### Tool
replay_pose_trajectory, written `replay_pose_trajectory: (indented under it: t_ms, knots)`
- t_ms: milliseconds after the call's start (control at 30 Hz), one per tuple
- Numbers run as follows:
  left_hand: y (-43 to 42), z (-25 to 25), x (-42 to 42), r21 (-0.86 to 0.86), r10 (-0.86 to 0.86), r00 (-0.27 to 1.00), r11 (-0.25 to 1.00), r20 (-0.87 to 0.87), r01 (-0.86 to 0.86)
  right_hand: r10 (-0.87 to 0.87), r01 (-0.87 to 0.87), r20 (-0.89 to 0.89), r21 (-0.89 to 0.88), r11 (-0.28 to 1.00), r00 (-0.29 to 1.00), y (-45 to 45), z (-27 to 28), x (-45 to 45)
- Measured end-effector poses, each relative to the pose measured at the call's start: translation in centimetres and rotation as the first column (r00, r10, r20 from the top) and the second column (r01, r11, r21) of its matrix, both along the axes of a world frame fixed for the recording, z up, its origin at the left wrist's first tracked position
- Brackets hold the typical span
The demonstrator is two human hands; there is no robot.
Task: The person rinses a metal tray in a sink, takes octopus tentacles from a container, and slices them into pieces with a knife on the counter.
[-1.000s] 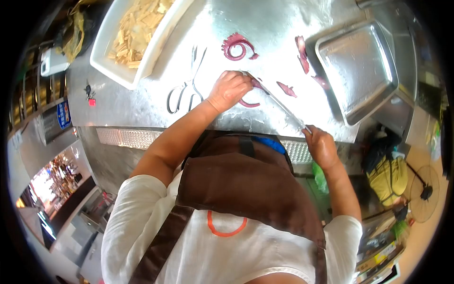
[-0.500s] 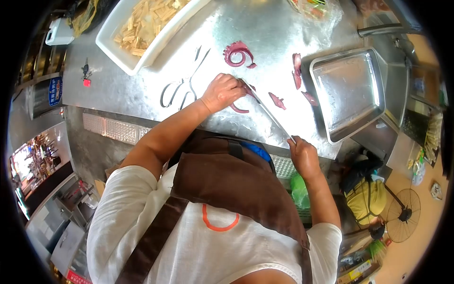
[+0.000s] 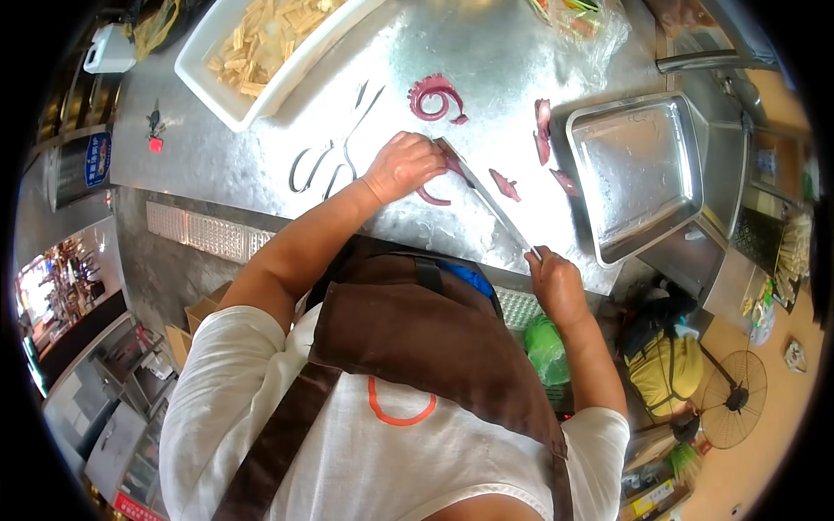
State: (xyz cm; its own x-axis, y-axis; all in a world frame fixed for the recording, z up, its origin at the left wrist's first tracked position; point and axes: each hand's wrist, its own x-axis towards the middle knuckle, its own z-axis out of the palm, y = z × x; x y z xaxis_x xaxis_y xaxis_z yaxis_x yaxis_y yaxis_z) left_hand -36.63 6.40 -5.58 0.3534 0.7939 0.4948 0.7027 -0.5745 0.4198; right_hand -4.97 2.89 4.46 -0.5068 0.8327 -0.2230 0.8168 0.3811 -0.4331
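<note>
My left hand (image 3: 404, 165) is closed, fingers bent down on a purple-red octopus tentacle (image 3: 434, 199) on the steel table; part of it is hidden under the fingers. My right hand (image 3: 559, 282) grips the handle end of a long knife (image 3: 502, 215). The blade slants up and left, its far end beside my left fingertips and against the tentacle. Just right of the blade lies a cut piece (image 3: 504, 185). Farther right are a long strip of tentacle (image 3: 543, 135) and a small piece (image 3: 565, 182). A curled tentacle (image 3: 432, 84) rests beyond my left hand.
Scissors (image 3: 349, 154) lie left of my left hand. A white tub (image 3: 253, 111) of pale yellow strips stands at the upper left. On the right is a metal tray (image 3: 601, 234). A plastic bag (image 3: 599, 43) sits at the far side of the steel table (image 3: 217, 165).
The knife and both hands have stayed in almost the same place, the blade shifting very slightly. The whole view has moved a little.
</note>
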Motion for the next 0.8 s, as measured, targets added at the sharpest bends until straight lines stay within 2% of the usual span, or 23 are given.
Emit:
replay_pose_trajectory:
  t_ms: [200, 400, 500, 567, 733, 800]
  knots:
    - [0.3, 0.5, -1.0, -0.083, -0.045, 0.997, 0.995, 0.060, 0.050, -0.034, 0.031, -0.075, -0.033, 0.999, 0.997, 0.1, -0.2, 0.4]
    - [0.2, 0.3, -1.0, -0.135, -0.047, 0.996, 0.989, 0.071, 0.056, -0.058, 0.057, -0.066, -0.014, 0.998, 0.996, -0.5, 0.6, 0.5]
    - [-0.1, 0.6, -1.5, -0.221, -0.036, 0.996, 0.974, 0.080, 0.053, -0.050, 0.049, -0.030, -0.021, 0.999, 0.998, -0.5, 0.6, 0.5]
    - [-0.5, 1.0, -2.0, -0.275, 0.129, 0.985, 0.957, 0.114, -0.094, -0.042, 0.042, -0.014, -0.035, 0.998, 0.999, -0.4, 0.7, 0.4]
    - [-2.4, 1.9, -2.6, -0.356, 0.250, 0.966, 0.911, 0.067, -0.211, -0.026, 0.026, 0.005, -0.043, 0.999, 1.000, -0.4, 0.9, 0.2]
    - [-3.4, 1.6, -2.0, -0.412, 0.435, 0.871, 0.853, 0.226, -0.320, -0.029, 0.029, 0.013, -0.047, 0.998, 1.000, -0.4, 0.8, 0.2]
